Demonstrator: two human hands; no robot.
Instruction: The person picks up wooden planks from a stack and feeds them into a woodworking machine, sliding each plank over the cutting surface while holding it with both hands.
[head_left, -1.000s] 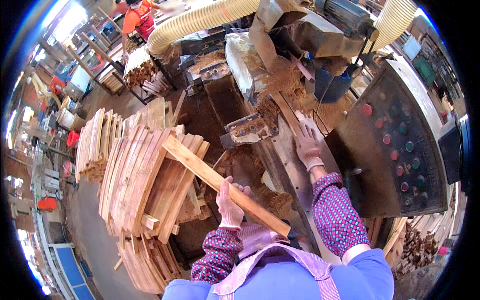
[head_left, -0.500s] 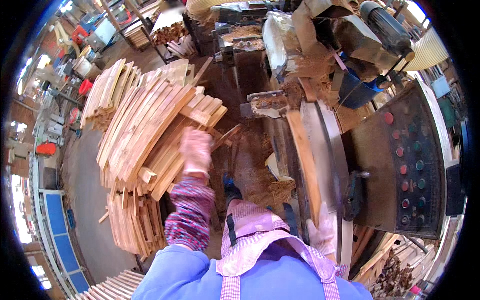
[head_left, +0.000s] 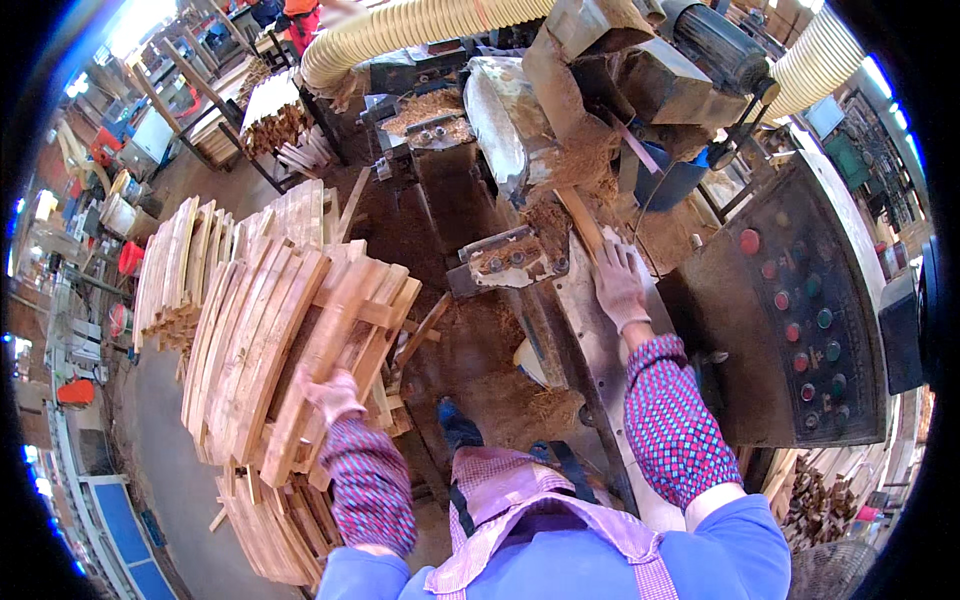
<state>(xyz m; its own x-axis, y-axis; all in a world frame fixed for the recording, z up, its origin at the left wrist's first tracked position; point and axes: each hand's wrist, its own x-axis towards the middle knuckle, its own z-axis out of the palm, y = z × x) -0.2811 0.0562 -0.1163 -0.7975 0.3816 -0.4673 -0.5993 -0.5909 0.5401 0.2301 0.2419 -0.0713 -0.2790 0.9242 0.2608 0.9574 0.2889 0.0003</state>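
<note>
My left hand (head_left: 333,393) is closed around the near part of a wooden strip (head_left: 325,352), which lies slantwise over the top of a stack of curved wooden strips (head_left: 235,365). On the machine's metal bed (head_left: 600,345), my right hand (head_left: 622,283) is stretched out with its fingers pointing away from me. Its fingertips rest at the near end of another wooden strip (head_left: 578,216). The far end of that strip runs in beside the sawdust-covered machine head (head_left: 585,150), where I lose sight of it.
A control panel (head_left: 790,320) with red and green buttons stands at the right. Beyond the bed are a motor (head_left: 715,45), a ribbed cream hose (head_left: 420,35) and a blue bin (head_left: 670,185). More strips (head_left: 175,265) are piled at the left. Sawdust (head_left: 560,408) lies beside the bed.
My right hand has moved far forward along the bed, and the strip there has slid away from me. My left hand has come back nearer and taken hold of a strip on the stack.
</note>
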